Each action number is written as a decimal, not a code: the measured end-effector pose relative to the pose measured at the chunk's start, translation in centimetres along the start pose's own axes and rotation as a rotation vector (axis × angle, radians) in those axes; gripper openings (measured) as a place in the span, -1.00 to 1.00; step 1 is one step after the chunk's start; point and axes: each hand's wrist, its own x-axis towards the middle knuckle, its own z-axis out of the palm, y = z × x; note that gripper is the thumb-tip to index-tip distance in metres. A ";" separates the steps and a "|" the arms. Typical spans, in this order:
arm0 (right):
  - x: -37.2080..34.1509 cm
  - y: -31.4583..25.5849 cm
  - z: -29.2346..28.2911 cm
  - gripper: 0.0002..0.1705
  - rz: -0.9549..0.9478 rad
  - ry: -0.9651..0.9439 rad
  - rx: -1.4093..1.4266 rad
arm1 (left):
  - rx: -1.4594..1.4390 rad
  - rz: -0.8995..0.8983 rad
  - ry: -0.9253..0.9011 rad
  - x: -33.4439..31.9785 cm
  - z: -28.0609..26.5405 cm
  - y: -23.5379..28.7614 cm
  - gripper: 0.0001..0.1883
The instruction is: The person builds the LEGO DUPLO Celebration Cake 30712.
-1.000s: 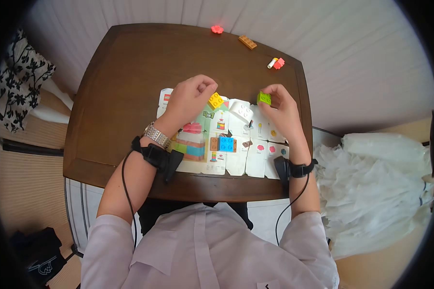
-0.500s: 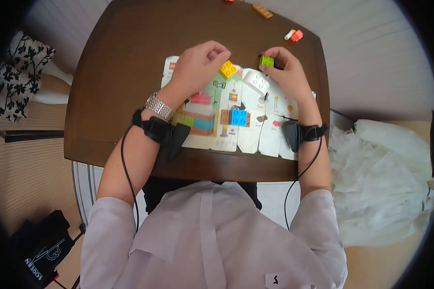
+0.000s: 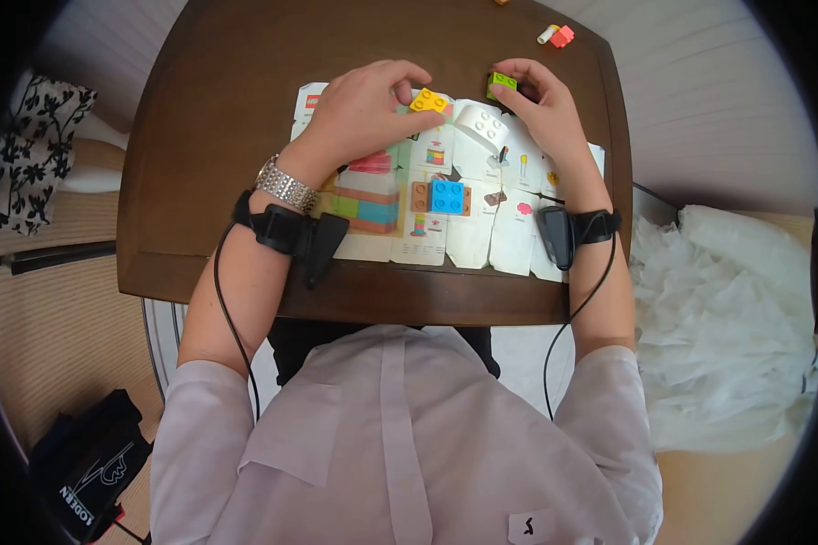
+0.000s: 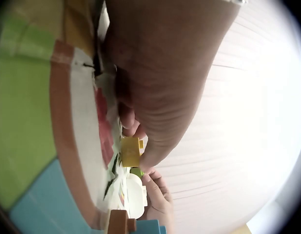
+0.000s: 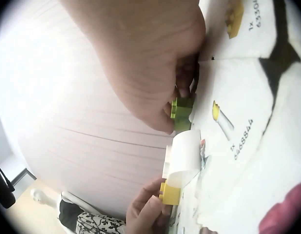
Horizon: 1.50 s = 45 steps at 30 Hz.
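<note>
My left hand [image 3: 359,109] is at a yellow brick [image 3: 429,100], its thumb along the near side and its fingers around the far side. The left wrist view shows this yellow brick [image 4: 131,151] low against the paper. My right hand [image 3: 550,109] pinches a lime green brick [image 3: 503,86] between thumb and fingers at the sheet's far edge. Between the hands sits a white arched brick [image 3: 482,125], studs up. The right wrist view has the green brick [image 5: 182,114] close to the white arch [image 5: 185,155]. Nearer the body, a blue brick [image 3: 447,196] sits on a brown one [image 3: 421,197].
A creased, printed instruction sheet [image 3: 463,241] lies under the bricks on the dark wooden table [image 3: 218,136]. Towards the far right are a coral-pink piece [image 3: 563,36] and a white-and-yellow piece [image 3: 547,34]. White tulle fabric [image 3: 709,336] stands right of the table.
My left thumb has spread away from the fingers and come to the near side of the yellow brick, which looks turned. The right hand keeps its pinch on the green brick. The head view has shifted.
</note>
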 end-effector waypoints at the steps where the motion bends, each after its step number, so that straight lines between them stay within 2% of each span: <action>1: 0.0 0.1 0.0 -0.58 -0.006 0.000 -0.005 | -0.009 0.006 0.004 0.0 0.0 -0.1 -0.47; 21: 0.2 0.5 0.0 -0.58 -0.006 -0.004 0.007 | -0.029 -0.017 0.025 0.0 0.2 -0.3 -0.49; 45: 0.0 -0.1 0.0 -0.59 0.034 0.007 -0.018 | -0.043 0.007 0.035 0.0 0.2 -0.4 -0.60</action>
